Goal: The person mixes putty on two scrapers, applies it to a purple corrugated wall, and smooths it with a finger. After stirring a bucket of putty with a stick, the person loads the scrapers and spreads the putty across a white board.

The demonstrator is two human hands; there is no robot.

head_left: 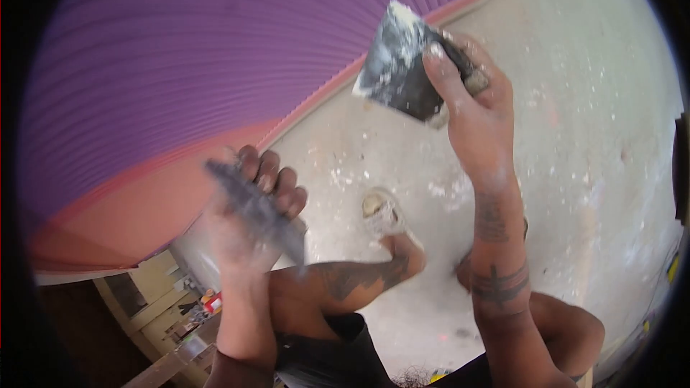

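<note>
My right hand (478,100) is closed round the dark handle of a wide putty knife (406,61). Its thumb presses on the blade, which is smeared with white filler, thickest at the upper corner. Lower and to the left, my left hand (241,226) is palm up with its fingers curled about a flat dark grey scraper (259,208). Motion blurs that tool, and I cannot make out its handle. White dust coats both hands. The two tools are apart, with the knife blade near the pink edge of a purple ribbed surface.
A large curved purple ribbed surface (187,65) with a pink border (172,172) fills the upper left. Below me is a grey floor (575,136) spotted with white. My shoe (381,212) stands on it. Shelving with assorted items (190,309) is at lower left.
</note>
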